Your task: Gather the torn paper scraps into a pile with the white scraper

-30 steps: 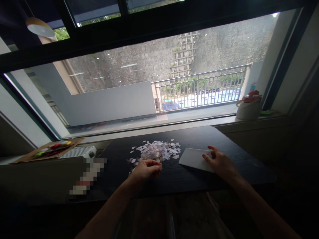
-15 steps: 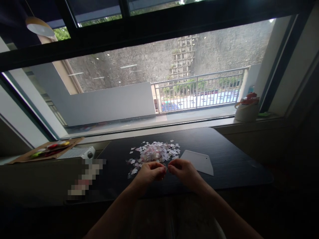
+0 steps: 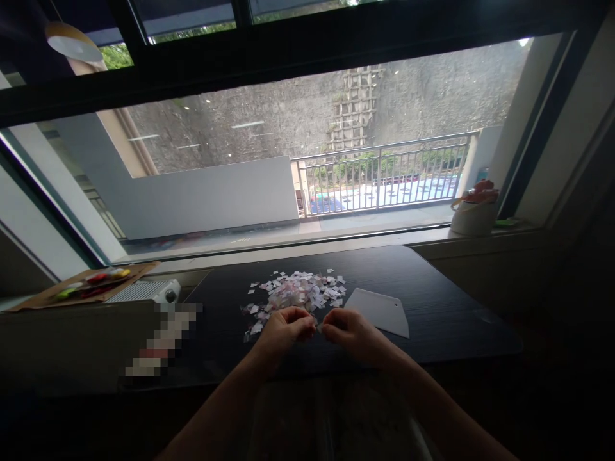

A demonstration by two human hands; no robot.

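1. I have my left hand and my right hand raised over the near part of the black, wood-grained worktop, fingertips turned toward each other with only a narrow gap between them.
2. My left fingers are closed in a pinch, thumb against forefinger. My right fingers are pinched too, facing them from the other side.
3. A tiny pale sliver shows in that gap. From this far off it is too small for me to tell which fingers hold it, or which way its long axis runs. I judge this gap to be the relation that matters most.
4. The loose, low heap of small white and pinkish paper squares lies just beyond my fingers, straight ahead and slightly left. My left hand is the nearer one, and stray squares trail down beside it.
5. The flat, white, four-sided sheet with a small hole near one corner lies beyond my right hand and to its right. Its long axis slants from the heap's side toward me on the right. My right hand is nearer to it; I cannot tell whether they touch.
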